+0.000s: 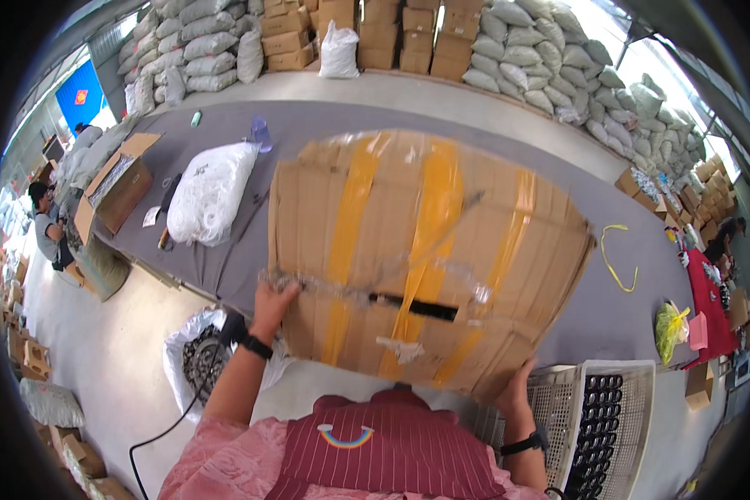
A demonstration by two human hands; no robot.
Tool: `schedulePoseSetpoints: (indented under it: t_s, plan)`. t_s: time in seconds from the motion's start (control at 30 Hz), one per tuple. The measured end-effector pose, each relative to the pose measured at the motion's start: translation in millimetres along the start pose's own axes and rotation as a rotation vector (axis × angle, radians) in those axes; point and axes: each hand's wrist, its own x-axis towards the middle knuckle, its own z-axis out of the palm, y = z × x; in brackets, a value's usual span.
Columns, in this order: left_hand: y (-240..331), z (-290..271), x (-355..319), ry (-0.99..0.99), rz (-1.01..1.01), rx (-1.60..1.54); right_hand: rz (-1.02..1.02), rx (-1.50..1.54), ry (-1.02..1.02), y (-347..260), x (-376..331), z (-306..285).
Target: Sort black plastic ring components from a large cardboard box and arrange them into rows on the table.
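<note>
A large cardboard box (383,217) fills the middle, its seams crossed by yellow and clear tape. It is tilted toward me over the near edge of the grey-covered table (571,333). My left hand (277,310) grips the box's left side, thumb lying over the clear tape. At the lower right corner, my right hand (517,390) supports the box, with its fingertips hidden behind the cardboard. A dark slot shows in the box's near face, next to a torn white scrap stuck on it.
Left on the table are a white plastic bag (212,192) and an open carton (117,187). Below stands a sack of metal parts (198,358). White plastic crates (612,367) with black parts stand by my right arm. A yellow strap (615,262) lies right. People work at both sides.
</note>
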Motion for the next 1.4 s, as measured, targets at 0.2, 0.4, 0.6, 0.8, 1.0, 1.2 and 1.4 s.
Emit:
schedulePoseSetpoints:
  t_s: [0.2, 0.4, 0.6, 0.8, 1.0, 1.2, 1.4]
  plan:
    - [-64, -3, -56, 0.006, -0.093, -0.301, 0.127, 0.231, 0.043, 31, -47, 24]
    - [-108, -8, -79, 0.015, -0.148, -0.385, 0.045, 0.412, -0.002, 94, -21, -17]
    - [-128, 4, -63, 0.071, -0.074, -0.446, 0.031, 0.732, -0.028, 95, 9, -8]
    - [-139, 41, 7, 0.067, 0.055, -0.273, -0.11, 0.553, -0.001, 115, 98, -45]
    - [-131, 85, 77, 0.191, -0.011, -0.429, -0.093, 0.55, 0.04, 68, 180, 7]
    - [-150, 125, 172, 0.227, -0.125, -0.398, -0.049, 0.458, 0.163, 10, 278, 65]
    - [-155, 183, 301, 0.194, -0.17, -0.373, -0.079, 0.412, 0.176, -25, 395, 102]
